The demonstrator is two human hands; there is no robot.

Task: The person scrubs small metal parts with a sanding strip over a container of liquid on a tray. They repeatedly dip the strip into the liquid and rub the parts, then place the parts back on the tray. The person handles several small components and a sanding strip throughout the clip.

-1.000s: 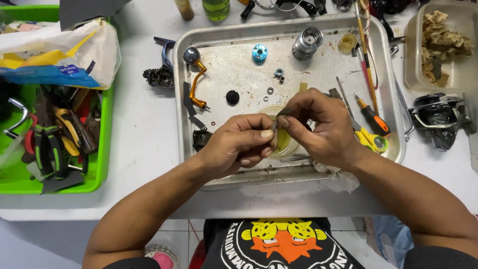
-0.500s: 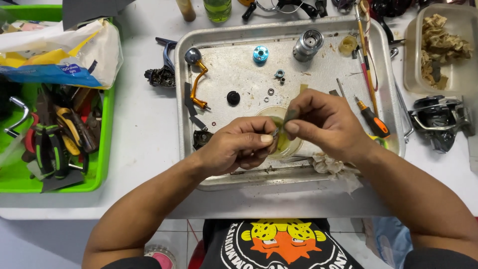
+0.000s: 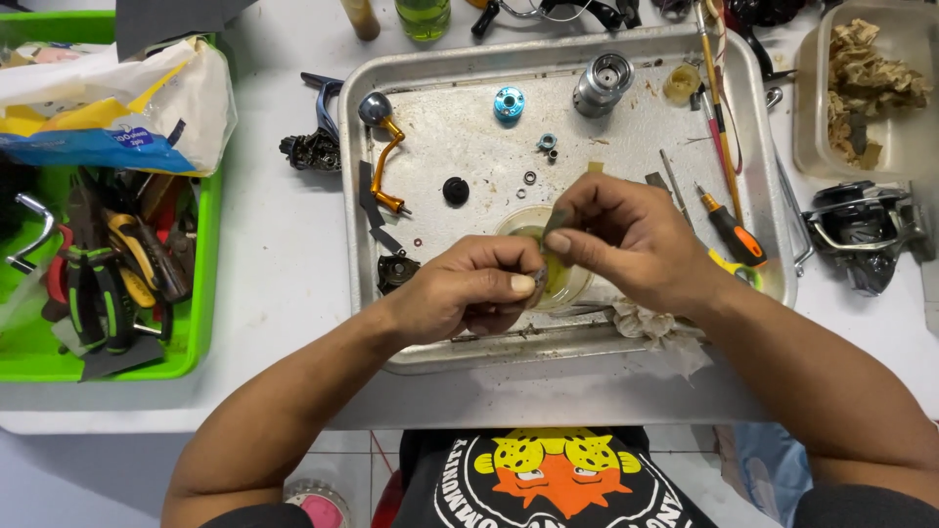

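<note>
Head view: a small dark part (image 3: 544, 266) is being pinched between thumb and forefinger of the left hand (image 3: 468, 293), w/ the other fingers curled in. The right hand (image 3: 626, 240) is being held just beside it, its fingertips closed on a thin greenish strip (image 3: 558, 220) that is touching the part; what the strip is exactly cannot be told. Both hands are being held over a round clear dish (image 3: 567, 284) w/ yellowish liquid, which is sitting near the front of the metal tray (image 3: 362, 293). The tray is resting on a white desk (image 3: 284, 274).

Inside the tray, a gold crank handle (image 3: 386, 161) is lying at the left, w/ a black knob (image 3: 456, 190) near it and a dark geared piece (image 3: 396, 272) by the left wrist. A blue ring (image 3: 509, 102) and a silver spool (image 3: 603, 84) are sitting toward the back, well apart from the hands. An orange-handled screwdriver (image 3: 729, 227) is lying to the right of the right hand, and a crumpled rag (image 3: 650, 323) is being pressed under the right wrist at the tray's front edge.

Off the tray, a green bin (image 3: 201, 323) of pliers and other tools is standing at the far left w/ a plastic bag (image 3: 117, 108) on top. A black reel body (image 3: 861, 230) is lying at the right edge of the desk.
</note>
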